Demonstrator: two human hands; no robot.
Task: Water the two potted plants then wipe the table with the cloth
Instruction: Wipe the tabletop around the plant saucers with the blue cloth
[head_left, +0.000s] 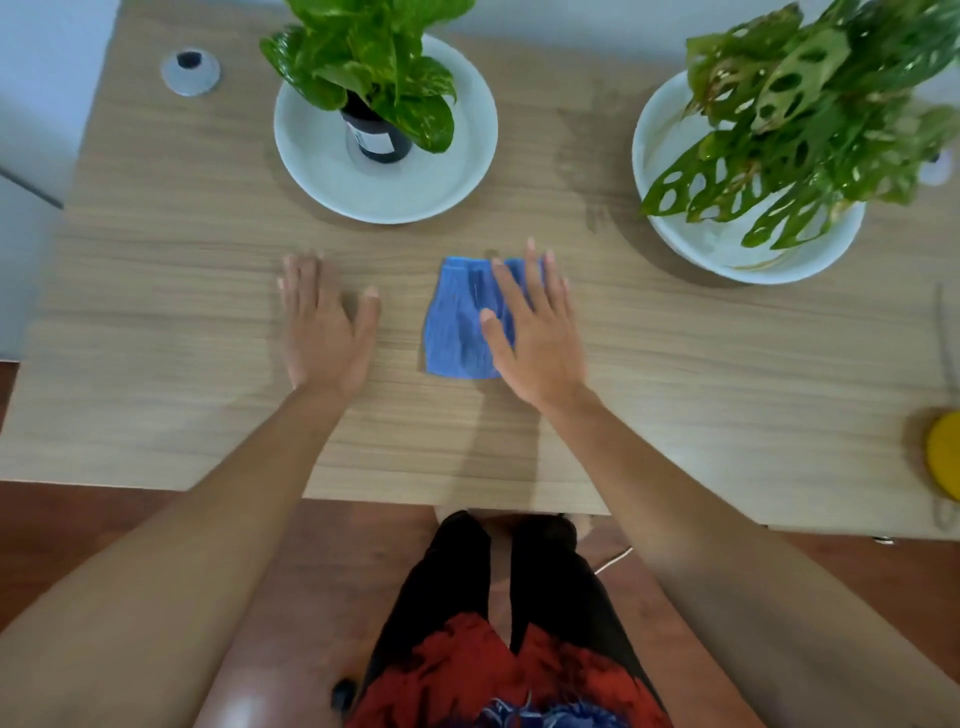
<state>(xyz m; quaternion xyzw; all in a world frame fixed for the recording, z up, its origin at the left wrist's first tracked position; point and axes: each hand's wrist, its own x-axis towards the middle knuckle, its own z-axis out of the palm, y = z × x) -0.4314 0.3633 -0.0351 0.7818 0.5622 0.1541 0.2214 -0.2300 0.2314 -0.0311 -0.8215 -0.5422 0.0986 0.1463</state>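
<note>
We see the right hand (537, 332) spread flat, fingers wide, pressing on the right part of the blue cloth (460, 319) in the middle of the wooden counter (156, 338). The left hand (324, 322) lies flat and open on the counter, just left of the cloth. Two potted plants stand in white dishes at the far side: the left plant (363, 57) and the right plant (800, 119).

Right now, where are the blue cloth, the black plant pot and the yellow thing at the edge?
blue cloth (457, 322): head view, its bare left half.
black plant pot (382, 141): head view, its white label.
yellow thing (944, 457): head view, its visible left part.
</note>
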